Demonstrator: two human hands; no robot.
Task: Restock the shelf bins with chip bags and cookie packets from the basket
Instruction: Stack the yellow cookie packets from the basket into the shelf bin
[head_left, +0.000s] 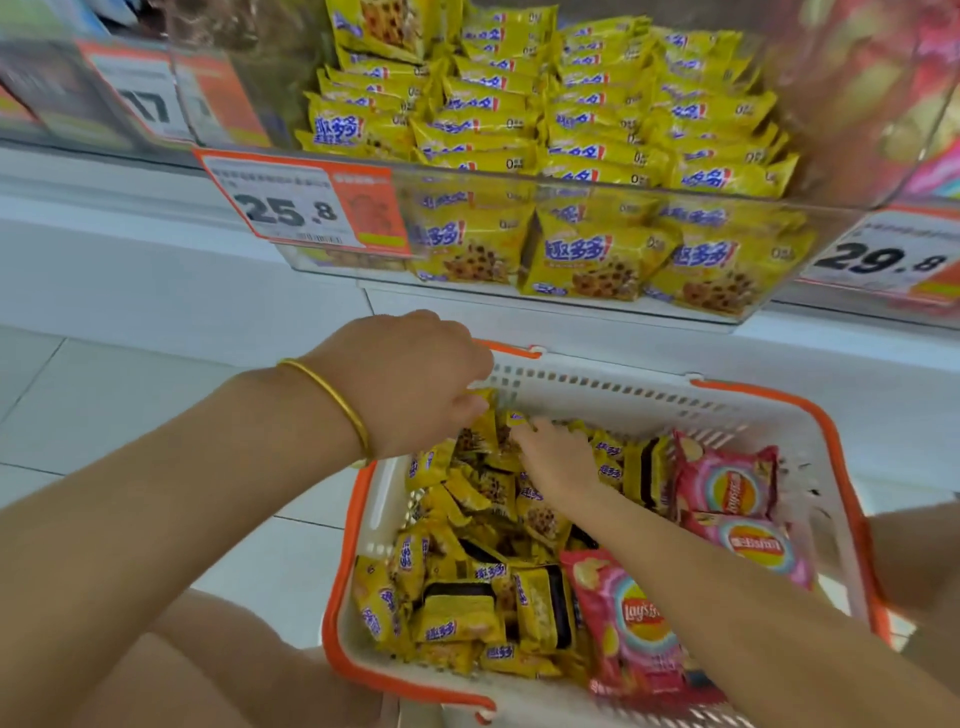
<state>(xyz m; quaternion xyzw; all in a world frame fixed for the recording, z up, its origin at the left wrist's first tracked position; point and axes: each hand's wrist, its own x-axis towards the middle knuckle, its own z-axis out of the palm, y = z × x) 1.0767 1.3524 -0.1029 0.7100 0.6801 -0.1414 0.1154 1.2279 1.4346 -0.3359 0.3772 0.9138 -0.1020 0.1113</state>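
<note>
A white basket with an orange rim (753, 410) sits low in front of me, filled with several yellow cookie packets (457, 618) and pink chip bags (631, 618). My left hand (410, 379), a gold bangle on its wrist, is over the basket's far left corner and grips a yellow cookie packet (480, 431). My right hand (558, 457) lies among the packets deeper in the basket, its fingers curled on a yellow packet (514, 418). Above, a clear shelf bin (587, 189) holds stacked rows of the same yellow packets.
Price tags reading 25.8 (296, 205) and 29.8 (883, 257) hang on the bin fronts. Blurred neighbouring bins stand at left and right. A white shelf base and pale floor tiles (130, 395) lie left of the basket. My knees show at the bottom.
</note>
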